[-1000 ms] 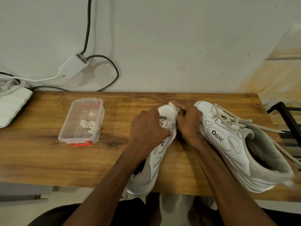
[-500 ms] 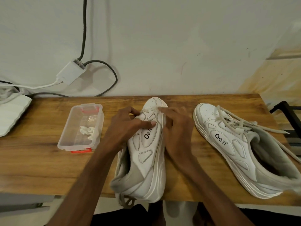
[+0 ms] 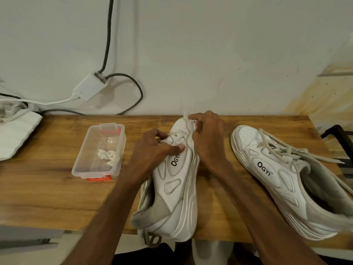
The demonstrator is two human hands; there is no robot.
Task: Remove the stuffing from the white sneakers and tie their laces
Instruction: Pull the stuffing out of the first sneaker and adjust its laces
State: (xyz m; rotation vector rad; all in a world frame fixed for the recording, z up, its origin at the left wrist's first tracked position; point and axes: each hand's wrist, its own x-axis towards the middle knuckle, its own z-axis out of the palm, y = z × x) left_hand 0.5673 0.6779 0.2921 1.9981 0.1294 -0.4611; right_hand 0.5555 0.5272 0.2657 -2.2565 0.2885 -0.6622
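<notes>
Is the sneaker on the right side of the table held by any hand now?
No. The right sneaker lies alone with loose laces, while the left hand and the right hand are both on the middle sneaker.

Right sneaker's (image 3: 282, 180) heel blurs past frame edge.

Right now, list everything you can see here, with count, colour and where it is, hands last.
sneaker in hand: 1, white, tipped on its side mid-table, heel over the near edge
second sneaker: 1, white, upright at the right, laces loose
box: 1, clear with red clips, left of the sneakers, white bits inside
table: 1, brown wood
adapter: 1, white, on the wall, with dark cables
white bundle: 1, far left edge, unclear what it is
black frame: 1, right edge
left hand: on the lace area
right hand: pinching lace at the toe
</notes>
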